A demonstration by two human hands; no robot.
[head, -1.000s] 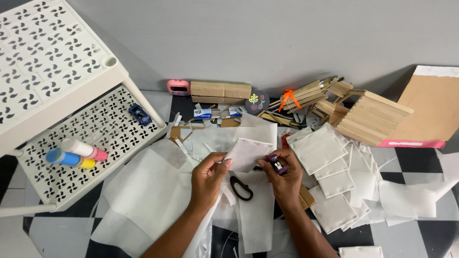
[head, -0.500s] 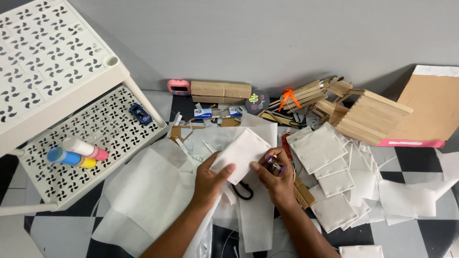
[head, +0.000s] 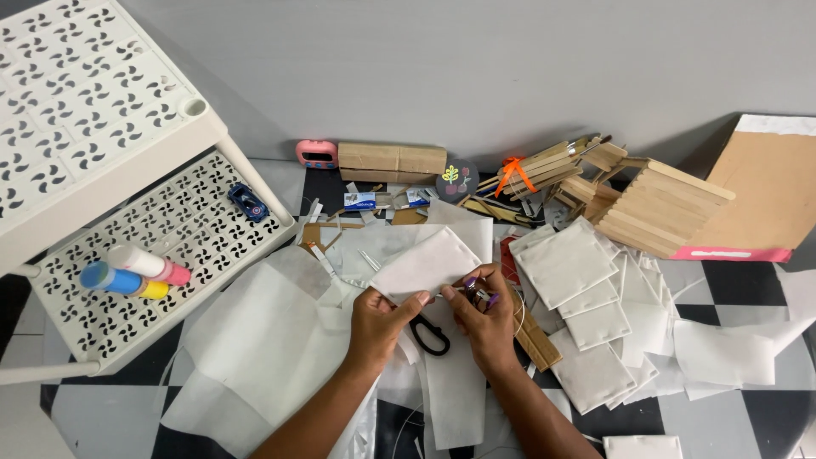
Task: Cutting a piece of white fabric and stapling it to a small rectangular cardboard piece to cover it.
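Observation:
My left hand [head: 380, 316] and my right hand [head: 485, 314] both pinch the near edge of a white square fabric pouch [head: 422, 263], held flat above the floor. The right fingers also pinch a small thin object at the pouch's edge, too small to identify. Black-handled scissors [head: 429, 335] lie under the hands on a long white fabric strip [head: 453, 387]. A large white fabric sheet [head: 259, 344] lies left of my left forearm.
A pile of finished white pouches [head: 586, 306] lies right. Behind stand stick-built models [head: 646, 204], a brown envelope [head: 769, 200], cardboard boxes [head: 391, 159] and a pink gadget [head: 316, 154]. A white perforated shelf rack [head: 110, 161] at left holds coloured tubes [head: 127, 274] and a toy car [head: 247, 202].
The pouch has been turned and lowered from upright between the hands to a flatter hold. Both hands have closed in on its near edge.

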